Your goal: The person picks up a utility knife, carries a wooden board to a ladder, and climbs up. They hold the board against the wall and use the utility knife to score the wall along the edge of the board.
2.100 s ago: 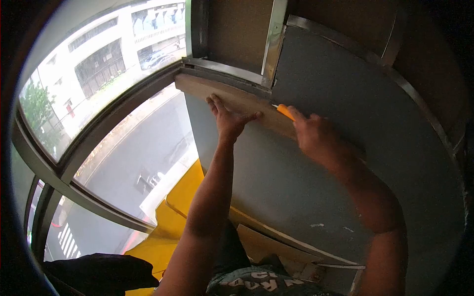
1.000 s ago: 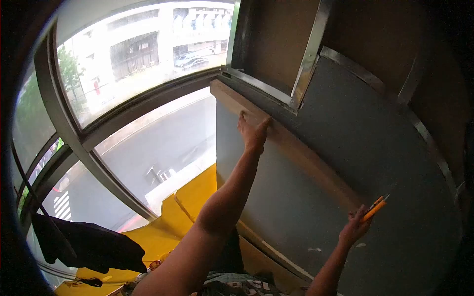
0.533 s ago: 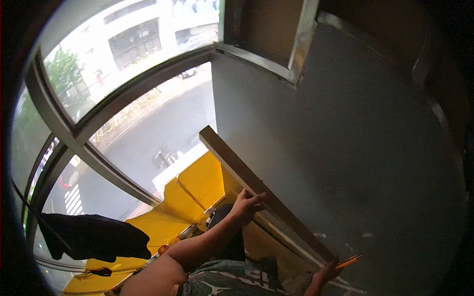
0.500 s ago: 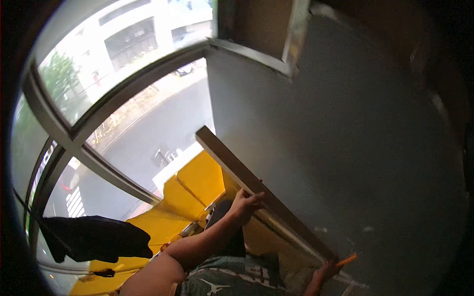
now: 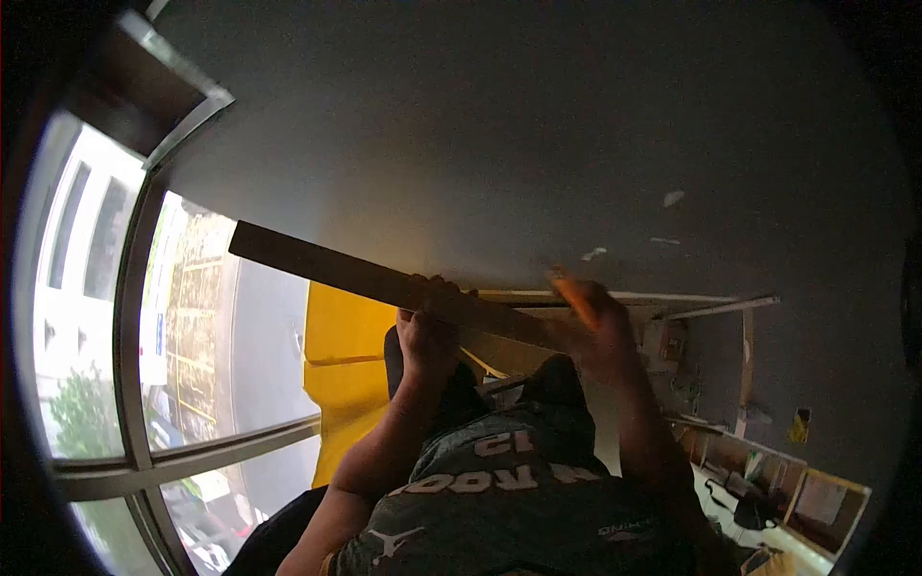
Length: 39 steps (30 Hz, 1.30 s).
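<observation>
A long, narrow wooden board (image 5: 327,264) runs slantwise across the view in front of my body, its far end reaching toward the window. My left hand (image 5: 429,341) is wrapped round the board near its middle, fingers over the upper edge. By the board's near right end, my right hand (image 5: 607,331) is closed on an orange stick-like tool (image 5: 574,296), which points up and left. That hand is smeared by motion and overlaps the end of the board in this view. What kind of tool it is I cannot tell.
A large dark grey wall (image 5: 538,125) fills the upper view, with a few pale marks. On the left are window frames (image 5: 134,317) with a street outside. Yellow sheeting (image 5: 351,346) lies beyond my left arm. At lower right stands a wood-edged shelf unit (image 5: 834,480) with items.
My view has swung to the right. The board now lies nearer to level across my front, still in my left hand. My right hand with the orange tool has come up beside its end.
</observation>
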{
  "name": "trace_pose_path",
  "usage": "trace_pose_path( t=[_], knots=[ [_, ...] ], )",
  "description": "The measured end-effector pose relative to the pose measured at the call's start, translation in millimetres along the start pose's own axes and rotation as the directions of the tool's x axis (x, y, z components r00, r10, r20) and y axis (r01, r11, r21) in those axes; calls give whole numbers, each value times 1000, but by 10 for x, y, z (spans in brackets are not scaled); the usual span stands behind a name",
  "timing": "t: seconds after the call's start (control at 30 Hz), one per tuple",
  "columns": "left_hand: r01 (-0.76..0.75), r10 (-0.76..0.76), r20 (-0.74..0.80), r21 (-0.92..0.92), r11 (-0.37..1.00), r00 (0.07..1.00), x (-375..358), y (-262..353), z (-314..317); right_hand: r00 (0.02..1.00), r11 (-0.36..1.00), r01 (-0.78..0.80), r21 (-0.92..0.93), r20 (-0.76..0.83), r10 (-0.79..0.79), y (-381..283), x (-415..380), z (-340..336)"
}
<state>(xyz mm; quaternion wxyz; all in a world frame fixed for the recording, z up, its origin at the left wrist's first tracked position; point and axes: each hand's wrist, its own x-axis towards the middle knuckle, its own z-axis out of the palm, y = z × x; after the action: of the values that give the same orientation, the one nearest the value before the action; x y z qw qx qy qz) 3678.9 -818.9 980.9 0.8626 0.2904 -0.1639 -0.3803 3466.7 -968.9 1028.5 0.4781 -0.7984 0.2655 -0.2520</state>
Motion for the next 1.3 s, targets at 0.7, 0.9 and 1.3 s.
trace_pose_path(
  t=[0.7, 0.9, 1.3],
  knots=[
    [283, -318, 71, 307, 909, 945, -503, -1133, 712, 849, 911, -254, 326, -375, 371, 924, -961, -417],
    [98, -261, 130, 699, 708, 956, -459, -1185, 655, 418, 785, -55, 617, -700, 579, 1531, -1447, -1332],
    [156, -275, 432, 291, 944, 859, -115, -1405, 755, 268, 457, -878, 142, -647, 714, 3675, -3162, -1109]
  ],
)
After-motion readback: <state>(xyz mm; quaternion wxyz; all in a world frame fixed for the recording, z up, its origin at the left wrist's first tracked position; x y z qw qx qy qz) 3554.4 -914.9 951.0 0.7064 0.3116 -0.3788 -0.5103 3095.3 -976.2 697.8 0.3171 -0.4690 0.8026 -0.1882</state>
